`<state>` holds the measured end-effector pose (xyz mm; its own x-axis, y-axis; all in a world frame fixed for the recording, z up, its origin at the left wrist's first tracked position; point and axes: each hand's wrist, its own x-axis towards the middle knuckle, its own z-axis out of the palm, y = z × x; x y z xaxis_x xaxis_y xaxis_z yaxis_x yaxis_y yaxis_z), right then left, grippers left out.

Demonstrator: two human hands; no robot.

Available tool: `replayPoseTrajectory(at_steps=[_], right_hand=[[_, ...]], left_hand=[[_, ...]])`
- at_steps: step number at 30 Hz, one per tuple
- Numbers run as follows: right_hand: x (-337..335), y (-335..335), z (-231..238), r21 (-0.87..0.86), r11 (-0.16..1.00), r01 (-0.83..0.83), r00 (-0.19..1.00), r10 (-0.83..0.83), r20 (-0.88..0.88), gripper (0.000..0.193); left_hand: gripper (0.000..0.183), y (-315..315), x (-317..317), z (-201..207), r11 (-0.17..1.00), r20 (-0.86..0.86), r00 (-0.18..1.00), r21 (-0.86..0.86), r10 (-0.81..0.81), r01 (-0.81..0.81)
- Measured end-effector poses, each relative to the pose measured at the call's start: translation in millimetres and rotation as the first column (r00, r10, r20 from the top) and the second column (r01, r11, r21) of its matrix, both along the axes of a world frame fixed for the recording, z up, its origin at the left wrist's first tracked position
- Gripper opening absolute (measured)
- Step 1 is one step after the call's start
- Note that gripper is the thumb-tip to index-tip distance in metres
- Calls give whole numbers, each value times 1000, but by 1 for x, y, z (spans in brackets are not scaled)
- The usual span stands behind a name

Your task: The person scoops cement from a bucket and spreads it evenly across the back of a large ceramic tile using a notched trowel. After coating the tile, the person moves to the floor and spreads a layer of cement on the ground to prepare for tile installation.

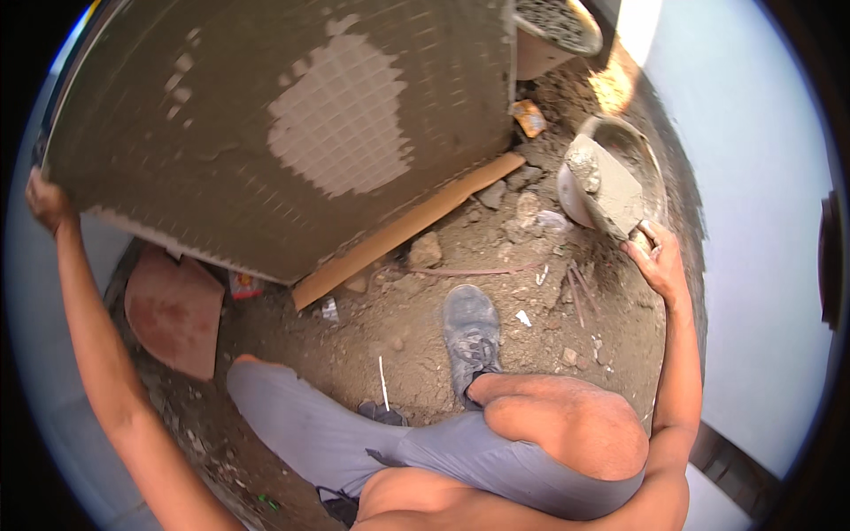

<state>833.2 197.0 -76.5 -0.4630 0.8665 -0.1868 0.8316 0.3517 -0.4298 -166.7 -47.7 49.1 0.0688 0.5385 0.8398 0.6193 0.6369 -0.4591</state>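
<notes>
A large tile [221,203] leans in front of me, its back coated in grey wet mortar except for a pale bare patch with a raised grid. My left hand [50,202] is closed on the tile's left corner. At the right, my right hand [655,261] pinches the lower corner of a flat, angular mortar-smeared piece [620,190]; I cannot tell whether it is a tile scrap or a tool blade. A lump of mortar [582,168] sits on its left side. The piece is tilted over a round pale bucket [657,168], partly hiding the bucket's inside.
A wooden strip [407,230] lies along the tile's lower right edge. Another tub [558,31] with grey mix stands at the far right. A reddish tile piece [174,310] lies at left. Stones [426,250] and litter dot the dirt floor beside my shoe [471,332]. A pale wall [753,221] rises at right.
</notes>
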Motion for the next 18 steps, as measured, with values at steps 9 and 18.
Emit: replayPoseTrajectory(at_steps=[9,18], right_hand=[[-179,32,-27,81,803,-591,803,576,151,24],[-313,103,-2,-195,592,-782,445,750,489,33]], left_hand=[[42,51,139,-21,755,550,627,649,-553,97],[30,38,114,-22,927,413,886,371,-209,46]])
